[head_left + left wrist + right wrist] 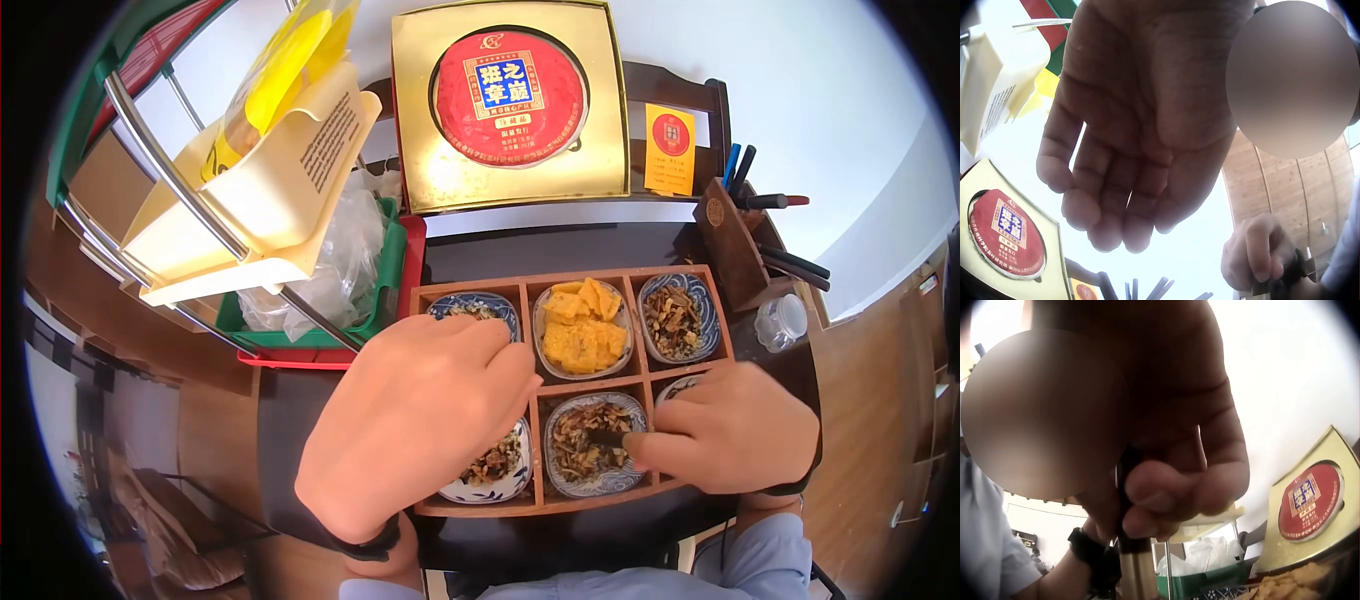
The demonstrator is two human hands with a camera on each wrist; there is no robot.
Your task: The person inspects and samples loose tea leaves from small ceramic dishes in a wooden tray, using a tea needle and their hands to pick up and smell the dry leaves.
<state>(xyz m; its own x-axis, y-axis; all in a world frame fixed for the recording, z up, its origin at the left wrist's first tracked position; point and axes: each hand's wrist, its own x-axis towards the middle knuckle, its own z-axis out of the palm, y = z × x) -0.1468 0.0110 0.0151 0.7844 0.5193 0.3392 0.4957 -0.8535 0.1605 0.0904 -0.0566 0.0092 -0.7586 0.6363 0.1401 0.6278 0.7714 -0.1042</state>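
My right hand (735,430) pinches a dark, slim stick (607,437) whose end points into a patterned bowl of dried brown pieces (580,470). In the right wrist view, the fingers and thumb of that hand (1179,456) close round the stick, dark above and tan below (1138,572). Over the left part of the wooden divided tray (538,470) hovers my left hand (420,410), partly covering two bowls. Its fingers hang loosely bent and hold nothing in the left wrist view (1141,137). A bowl of orange pieces (583,345) sits in the tray's back middle compartment.
Behind the tray stands a gold box with a red disc (510,95). Pens fill a wooden holder (730,240) at the right, near a small clear jar (780,322). A rack with a cream bin (270,180) and a green basket (385,290) stands at the left.
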